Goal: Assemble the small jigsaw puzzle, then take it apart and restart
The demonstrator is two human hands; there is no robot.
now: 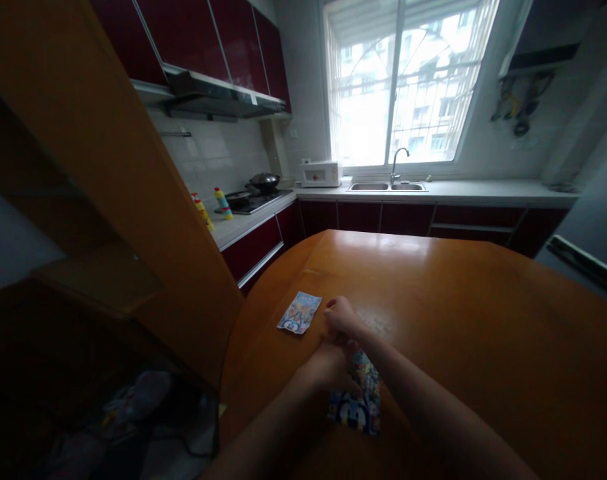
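A blue, colourfully printed packet (361, 410) with a penguin-like figure at its lower end is near me. My left hand (337, 365) is closed at its upper part, fingers lying across the print. Just beyond, my right hand (342, 319) is curled into a closed shape, touching or overlapping the left. Whatever its fingers pinch is hidden, and so is the packet's top edge. A second packet (300, 312) of similar print lies flat on the wooden table (433, 293), left of my right hand.
Faint clear bits (381, 325) lie on the table right of my hands. Behind are a double sink (387, 187), a white microwave (320, 175) and a lidded pan (264, 182) on the stove. Bottles (223, 203) stand on the left counter. A wooden cabinet (148, 153) borders the left side.
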